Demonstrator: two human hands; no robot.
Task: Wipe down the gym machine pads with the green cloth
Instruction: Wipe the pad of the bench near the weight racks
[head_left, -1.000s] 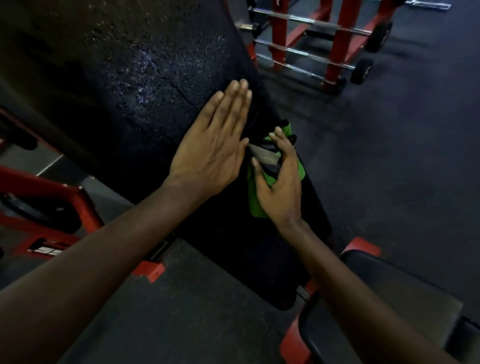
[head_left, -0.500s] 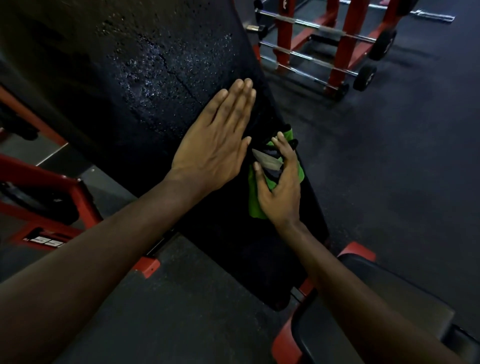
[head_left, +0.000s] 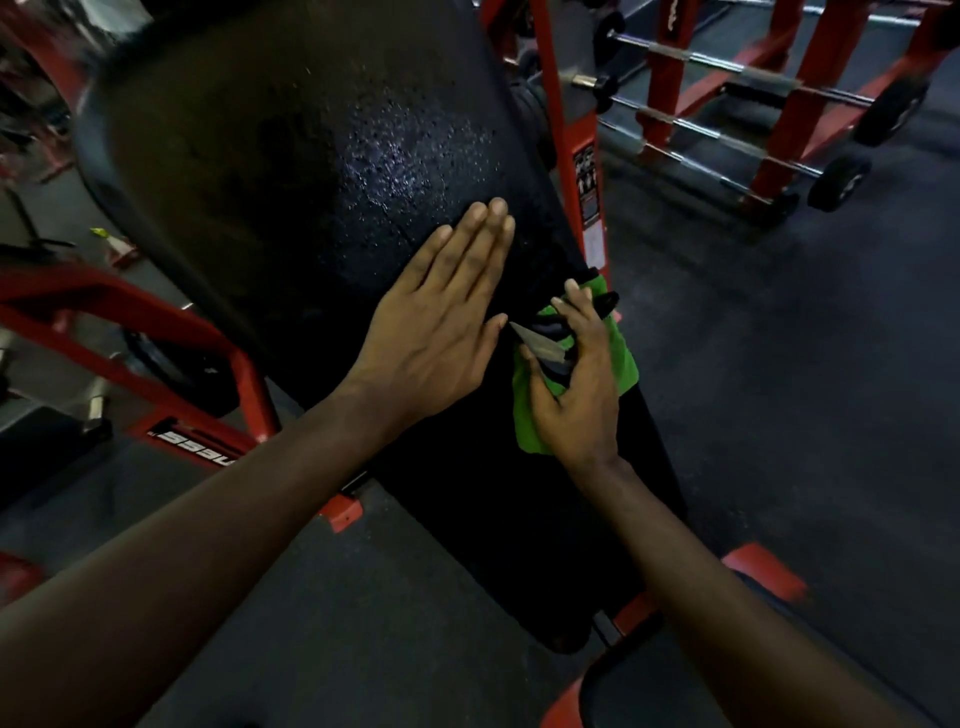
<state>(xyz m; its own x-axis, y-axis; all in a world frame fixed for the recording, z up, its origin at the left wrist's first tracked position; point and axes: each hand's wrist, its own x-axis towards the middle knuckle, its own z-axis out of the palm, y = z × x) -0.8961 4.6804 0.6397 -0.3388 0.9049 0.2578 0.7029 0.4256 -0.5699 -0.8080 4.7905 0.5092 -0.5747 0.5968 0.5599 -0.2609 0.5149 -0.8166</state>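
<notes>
The left hand (head_left: 436, 332) lies flat on the large black textured pad (head_left: 311, 182) of the machine. Its fingers are straight and pressed close together, palm down against the vinyl, the grip fully released and holding nothing. The fingertips reach the edge of a patch that glistens with fine wet droplets under the light.

Just beside it, nearly touching its thumb, the right hand (head_left: 576, 400) works at the pad's right edge. Its grip is clenched around the bright green cloth (head_left: 626, 358), which is bunched under the palm and spills out below the heel of the hand and past the knuckles on the far side. Pinched in with the cloth is a small dark object with a pale grey wedge-shaped piece (head_left: 537, 343) pointing towards the left thumb — what it is I cannot tell. Thumb and fingers curl round the bundle, and the cloth sits against the pad's side edge, on the lower half of the sloping pad.

Behind the pad runs a red steel upright (head_left: 584, 124) with a sticker on it. Further back to the right, a red rack of chrome barbells (head_left: 657, 93) stands on the dark rubber floor (head_left: 805, 415). A second black cushion (head_left: 649, 696) shows at the bottom right beside the right forearm, and more red frame tubing (head_left: 156, 322) crosses at the left.
</notes>
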